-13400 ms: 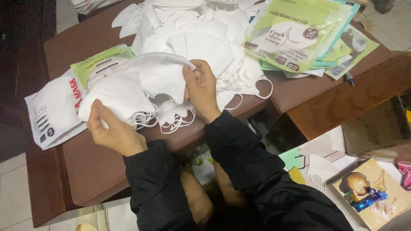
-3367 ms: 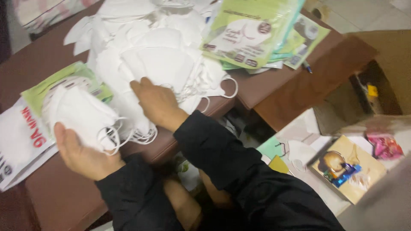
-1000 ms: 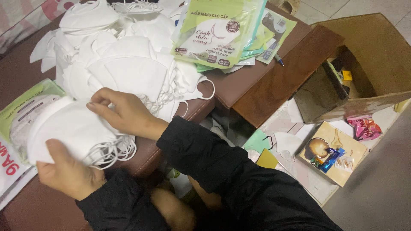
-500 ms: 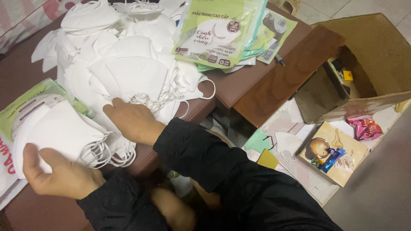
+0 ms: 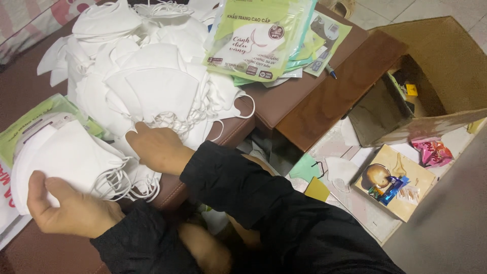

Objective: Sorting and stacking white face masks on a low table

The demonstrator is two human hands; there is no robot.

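1. Now the left hand (image 5: 71, 210) grips a stack (image 5: 63, 160) of white masks, thumb over its near face, fingers curled behind; the stack sits at the near left of the table (image 5: 324, 101), its ear loops (image 5: 129, 182) dangling toward the right hand.
2. Change: a second ago the right hand (image 5: 157, 149) was on the stack; half a second ago it was off it and moving to the pile; now it lies flat, palm down, at the near edge of the loose mask pile (image 5: 147, 86), fingers tucked under the masks. Whether it pinches one, I cannot tell.
3. The stack has shifted a bit left and tilted since then, with the left hand lower on it.
4. Meaning, as a judgement: the stack is squared and parked in the left hand, and the right is fetching another mask from the pile; the stack looks part built, as the pile is still large.
5. Around the table: green packets (image 5: 258, 40) at its far side, just beyond the pile; another green packet (image 5: 30, 119) under the stack at its left edge; a pen (image 5: 329, 71) by the far packets.
6. Off the table's right: an open carton (image 5: 431, 76) on the floor, a flat picture box (image 5: 395, 180) and a pink wrapper (image 5: 433, 152) near it.
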